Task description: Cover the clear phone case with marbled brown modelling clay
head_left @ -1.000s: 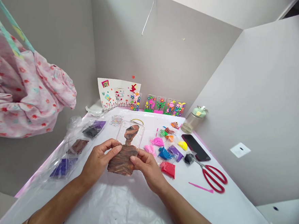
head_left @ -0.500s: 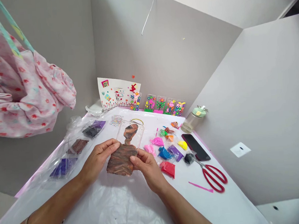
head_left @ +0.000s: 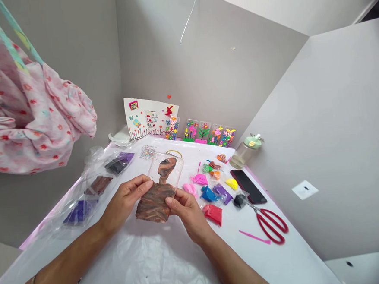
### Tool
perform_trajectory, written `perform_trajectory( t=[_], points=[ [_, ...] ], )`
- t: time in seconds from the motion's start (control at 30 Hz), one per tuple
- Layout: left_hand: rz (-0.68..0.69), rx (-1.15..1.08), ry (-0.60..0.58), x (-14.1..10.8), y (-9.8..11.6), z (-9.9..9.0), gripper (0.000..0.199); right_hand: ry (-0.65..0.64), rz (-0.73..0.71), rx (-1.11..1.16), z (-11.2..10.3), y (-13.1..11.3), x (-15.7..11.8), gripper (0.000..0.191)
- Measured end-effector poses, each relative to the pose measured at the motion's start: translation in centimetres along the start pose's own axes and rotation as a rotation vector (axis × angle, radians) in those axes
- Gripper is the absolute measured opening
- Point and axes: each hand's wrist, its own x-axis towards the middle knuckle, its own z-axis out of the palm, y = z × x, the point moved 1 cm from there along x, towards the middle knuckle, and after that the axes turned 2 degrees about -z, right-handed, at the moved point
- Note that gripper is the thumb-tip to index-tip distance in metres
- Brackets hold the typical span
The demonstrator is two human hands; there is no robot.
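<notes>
Between my two hands is a flat sheet of marbled brown clay (head_left: 155, 203), streaked with black and orange, its edges uneven. My left hand (head_left: 131, 198) pinches its upper left corner between thumb and fingers. On the right edge, the thumb and fingers of my right hand (head_left: 185, 205) grip the same sheet. Just beyond it is a clear phone case (head_left: 178, 175) bearing a rounded clay piece (head_left: 167, 167) of the same marbling, with a narrow neck running down to the sheet's top edge. Whether sheet and case touch is hidden from me.
Bagged clay lies right, including a red pack (head_left: 213, 214). Beyond are red-handled scissors (head_left: 273, 225), a pink tool (head_left: 254, 237), a phone (head_left: 248, 186) and a bottle (head_left: 246, 151). More bagged clay (head_left: 80, 211) lies left. Decorated cases (head_left: 205, 132) lean at the back near a rhinestone sheet (head_left: 148, 152).
Almost nothing differs. Both hands keep their hold on the clay sheet, and the view has shifted very slightly.
</notes>
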Motion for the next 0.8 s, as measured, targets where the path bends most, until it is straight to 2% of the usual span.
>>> perform_trajectory(
  t=[0.2,0.4,0.53,0.63,0.8],
  points=[
    [0.016,0.011,0.043,0.17,0.10,0.00,0.030,-0.005,0.026,0.019,-0.02,0.10,-0.02,0.032],
    [-0.012,-0.141,0.034,0.06,0.26,0.23,0.040,0.016,0.035,0.088,-0.09,0.00,0.12,0.033],
    [-0.061,-0.160,-0.035,0.12,0.42,0.39,0.029,0.051,0.060,0.117,-0.21,-0.03,0.20,0.036],
    [-0.042,-0.123,-0.020,0.34,0.35,0.26,0.023,0.052,0.068,0.118,-0.32,0.02,0.23,0.037],
    [-0.039,-0.129,0.004,0.28,0.43,0.30,0.028,0.049,0.066,0.123,-0.44,0.10,0.27,0.035]
  ],
)
